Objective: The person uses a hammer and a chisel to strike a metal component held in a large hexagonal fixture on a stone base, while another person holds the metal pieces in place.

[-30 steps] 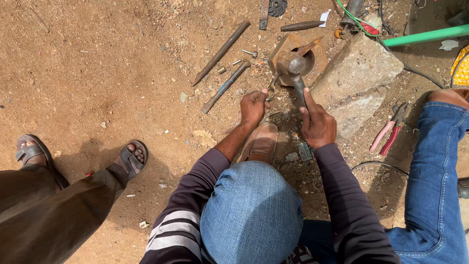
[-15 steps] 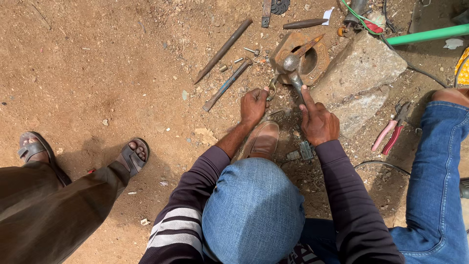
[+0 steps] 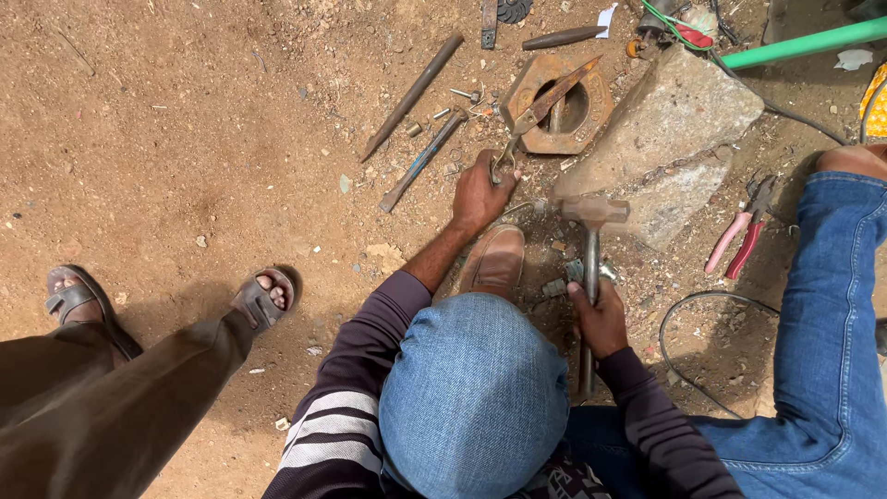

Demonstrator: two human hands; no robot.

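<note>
While a bystander's sandalled foot [image 3: 263,298] rests on the dirt ground [image 3: 185,139] at far left, the left hand [image 3: 480,196] has its fingers [image 3: 504,171] wrapped around a rusty flat tool [image 3: 545,100] lying across a rusty metal ring [image 3: 557,103]. Right of it, the right hand [image 3: 601,319] has its fingers closed around the hammer [image 3: 591,245] handle, the head raised just beside the stone block [image 3: 674,129]. Red pliers [image 3: 739,240] lie farther right.

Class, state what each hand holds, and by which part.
Right hand grips the hammer mid-handle. Left hand grips the tongs at their handle end.
</note>
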